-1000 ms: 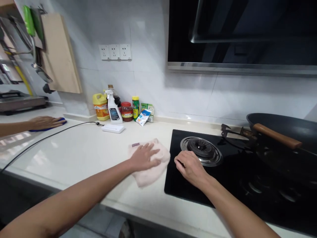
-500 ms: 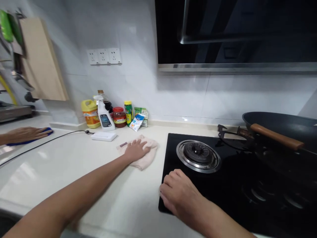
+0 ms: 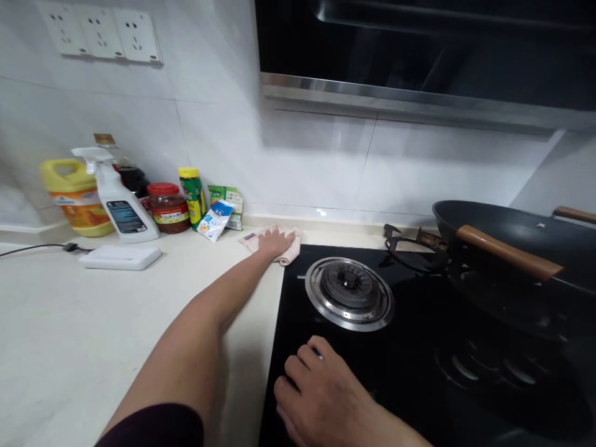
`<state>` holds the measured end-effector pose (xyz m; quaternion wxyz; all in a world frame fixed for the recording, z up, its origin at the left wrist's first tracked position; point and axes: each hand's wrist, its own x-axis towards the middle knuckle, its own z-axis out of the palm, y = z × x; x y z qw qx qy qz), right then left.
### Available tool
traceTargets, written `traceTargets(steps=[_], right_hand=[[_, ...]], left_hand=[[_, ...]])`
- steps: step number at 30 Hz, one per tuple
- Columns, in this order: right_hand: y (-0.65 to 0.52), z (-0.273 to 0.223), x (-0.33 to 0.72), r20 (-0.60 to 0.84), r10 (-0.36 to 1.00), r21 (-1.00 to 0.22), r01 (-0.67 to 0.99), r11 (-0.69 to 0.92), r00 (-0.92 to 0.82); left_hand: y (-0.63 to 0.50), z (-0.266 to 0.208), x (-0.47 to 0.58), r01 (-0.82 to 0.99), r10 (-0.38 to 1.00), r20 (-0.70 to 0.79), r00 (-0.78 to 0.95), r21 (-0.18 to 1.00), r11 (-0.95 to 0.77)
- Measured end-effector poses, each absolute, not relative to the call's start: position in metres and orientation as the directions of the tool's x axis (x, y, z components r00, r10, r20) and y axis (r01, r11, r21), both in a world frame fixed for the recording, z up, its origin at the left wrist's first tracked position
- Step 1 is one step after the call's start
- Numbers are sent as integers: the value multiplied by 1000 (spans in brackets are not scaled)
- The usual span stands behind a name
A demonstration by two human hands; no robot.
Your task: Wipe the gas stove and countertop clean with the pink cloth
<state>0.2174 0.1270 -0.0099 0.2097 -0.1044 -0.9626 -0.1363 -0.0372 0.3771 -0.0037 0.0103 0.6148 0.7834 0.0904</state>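
My left hand [image 3: 277,242] lies with fingers spread flat on a pale pink cloth [image 3: 292,251], pressing it to the counter at the back, beside the cooktop's left edge. Low over the front left of the black glass cooktop [image 3: 410,347] is my right hand [image 3: 321,388], its fingers curled in. The inside of that hand is hidden; a small pale spot shows between the fingers, too small to name. A gas burner [image 3: 349,282] with a steel ring sits just beyond my right hand.
A wok [image 3: 521,226] with a wooden handle [image 3: 510,251] stands on the right burner. Along the wall are a spray bottle [image 3: 123,205], a yellow jug [image 3: 77,198], a red-lidded jar [image 3: 168,208], a green canister [image 3: 192,195] and packets [image 3: 216,218]. A white box [image 3: 121,257] lies before them.
My left hand and the cloth have moved back and right, to the corner by the cooktop. The view has swung right; another person's hand on a blue cloth has left it.
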Motion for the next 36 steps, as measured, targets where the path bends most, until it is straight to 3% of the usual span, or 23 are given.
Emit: traceTargets(steps=[3,8,16,23,30,33,36], right_hand=[[135,2,223,529,223,152,350,924,-819],[159,21,239,746,350,-58,469,881,-567],[191,19,252,815,465,-212,571,793,-345],[198,26,259,855,464,-238,621,747,-231],[210,56,287,918,389,-353,600,718,74],[199,62,286,931,360,-325,591,738,62],[167,55,264,951,248,-131,488,863,-184]], left_hand=[[357,-3,-32,970,974,92,-209,142,195],[286,-4,-16,981,981,94,-170,114,159],[133,-13,27,989,983,118,-138,77,130],[14,-16,48,985,994,57,-94,152,84],[14,-7,50,987,996,-10,-87,132,87],[57,-7,46,986,991,27,-130,106,127],[115,-4,40,977,977,55,-206,69,202]])
